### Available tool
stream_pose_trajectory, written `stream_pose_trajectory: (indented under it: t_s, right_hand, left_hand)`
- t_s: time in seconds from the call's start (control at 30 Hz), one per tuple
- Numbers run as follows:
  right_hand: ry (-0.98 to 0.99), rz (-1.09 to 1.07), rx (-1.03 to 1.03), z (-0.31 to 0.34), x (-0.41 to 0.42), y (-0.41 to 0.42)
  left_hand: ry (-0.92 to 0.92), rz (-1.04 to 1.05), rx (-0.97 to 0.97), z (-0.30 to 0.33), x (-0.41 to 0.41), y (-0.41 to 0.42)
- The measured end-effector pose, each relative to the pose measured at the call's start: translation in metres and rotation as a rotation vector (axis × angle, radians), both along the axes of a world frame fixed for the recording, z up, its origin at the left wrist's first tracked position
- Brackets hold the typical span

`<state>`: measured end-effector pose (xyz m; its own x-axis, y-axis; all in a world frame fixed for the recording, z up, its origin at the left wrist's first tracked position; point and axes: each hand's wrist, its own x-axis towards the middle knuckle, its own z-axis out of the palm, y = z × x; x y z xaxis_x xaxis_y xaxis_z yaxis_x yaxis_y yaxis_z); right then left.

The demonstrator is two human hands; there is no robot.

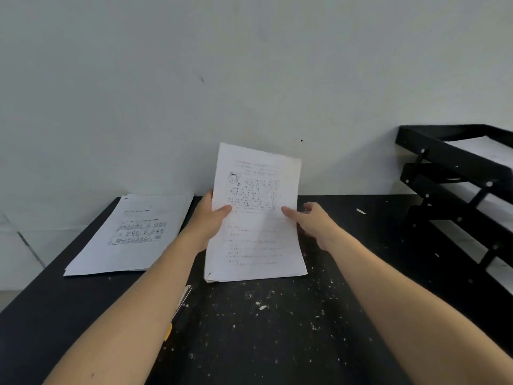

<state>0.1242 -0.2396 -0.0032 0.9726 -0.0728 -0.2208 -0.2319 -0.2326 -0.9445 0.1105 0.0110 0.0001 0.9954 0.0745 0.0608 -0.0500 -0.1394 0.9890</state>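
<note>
- Left forearm [125,301] and right forearm [402,301] reach in over the near edge of the black table [277,343], which is speckled with white flecks.
- Half hidden under the left forearm lies a slim tool with a yellow end [180,304]; I cannot tell whether it is a pen or a cutter.
- Sheaf of printed sheets [255,240]: it stands near the middle of the table, its lower edge resting on the tabletop and its top tilted up toward the wall.
- Left hand [211,218] grips the sheaf's left edge, thumb on the printed face and fingers behind.
- Right hand [313,226] pinches the right edge, thumb on the face; the hands are apart, one on each side.
- A second pile of printed papers [127,234] lies flat at the far left corner, well apart from the sheaf.
- A black tiered paper tray [455,173] stands at the right edge, with sheets in its top tier.
- Step in hand, as I judge it: squaring or lifting the sheaf for sorting.
- The next move calls for both grips to stay firm, so no sheet fans out while the sheaf travels to the pile or a tier.
</note>
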Motion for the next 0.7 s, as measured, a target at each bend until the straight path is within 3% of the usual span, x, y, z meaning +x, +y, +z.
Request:
stream_pose_trajectory:
  t_s: [0.27, 0.4, 0.7]
  right_hand:
    - [-0.245, 0.232, 0.476, 0.034, -0.065, -0.019]
    - [-0.363, 0.201, 0.412, 0.043, -0.096, -0.019]
    - [-0.432, 0.257, 0.237, 0.047, -0.145, -0.031]
  left_hand:
    - [-0.087, -0.112, -0.258, 0.026, -0.063, -0.018]
    - [-0.079, -0.131, -0.277, 0.038, -0.093, -0.027]
    - [-0.098, -0.191, -0.104, 0.042, -0.136, -0.019]
